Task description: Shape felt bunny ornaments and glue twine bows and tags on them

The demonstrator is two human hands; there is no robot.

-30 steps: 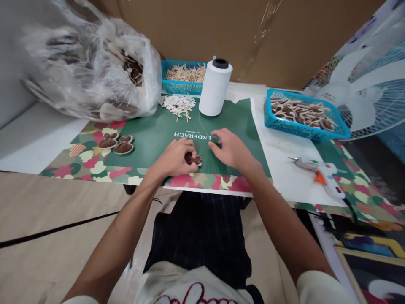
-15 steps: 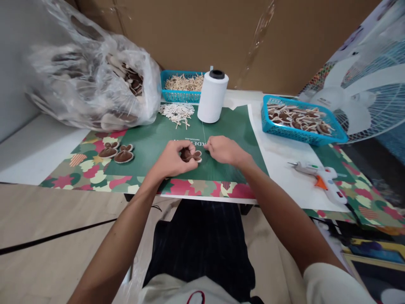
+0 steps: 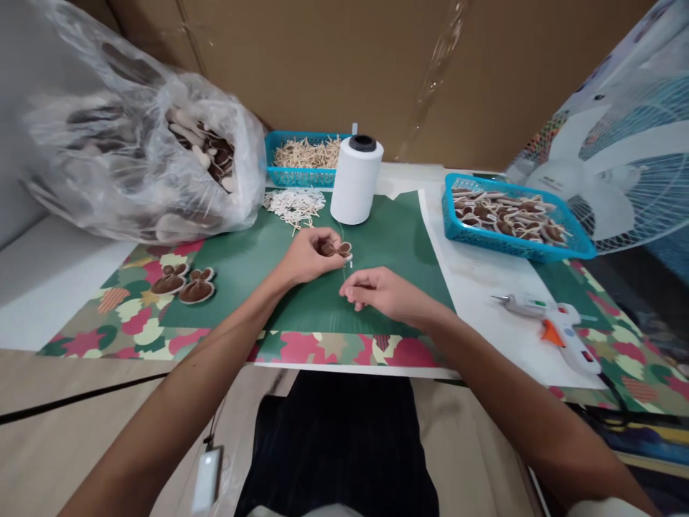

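Note:
My left hand (image 3: 312,256) is closed around a small brown felt piece with pale edges and two rounded ears (image 3: 342,250). Just right of and below it, my right hand (image 3: 374,293) pinches a thin white thread (image 3: 345,273) that runs up to the felt piece. A white thread spool (image 3: 355,183) with a black core stands upright behind my hands, and thread trails from its base. Two more brown eared felt pieces lie on the left: one (image 3: 197,287) and, beside it, another (image 3: 170,279).
A plastic bag of felt pieces (image 3: 145,158) fills the back left. Behind the spool sits a blue basket (image 3: 277,177) of pale sticks, with small white pieces (image 3: 296,205) before it. On the right are another blue basket (image 3: 495,246), a glue gun (image 3: 560,330) and a fan (image 3: 597,158).
My right hand has moved down toward me, with the thread stretched between it and the felt piece. My left hand has moved slightly up and right with the piece. The camera view has shifted.

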